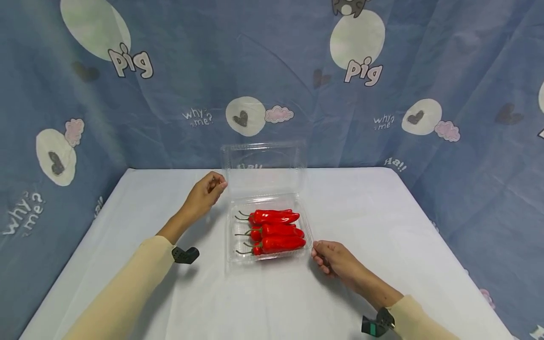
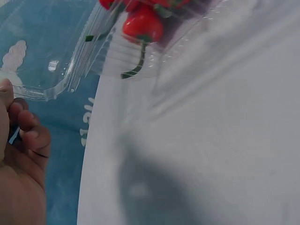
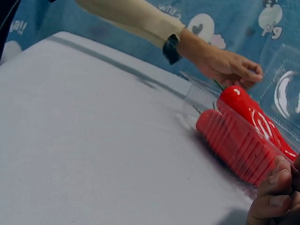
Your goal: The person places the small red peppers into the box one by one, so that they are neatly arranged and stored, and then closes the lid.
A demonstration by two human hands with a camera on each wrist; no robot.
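Note:
A clear plastic clamshell box stands on the table with its lid [image 1: 264, 182] raised upright at the back. Several shiny red chili peppers [image 1: 278, 230] with thin green stems lie side by side in its base [image 1: 232, 238], stems toward the left. My left hand [image 1: 205, 194] pinches the lid's left edge between thumb and fingers; the left wrist view shows this hand [image 2: 26, 150] at the lid's corner. At the front right of the base, my right hand [image 1: 337, 261] pinches the rim, its other fingers curled. That hand [image 3: 276, 199] partly covers the box's corner in the right wrist view.
A white cloth covers the table [image 1: 357, 203]. Behind it and at both sides hangs a blue printed curtain [image 1: 178, 85]. Black devices [image 1: 185, 255] are strapped at both wrists, over cream sleeves.

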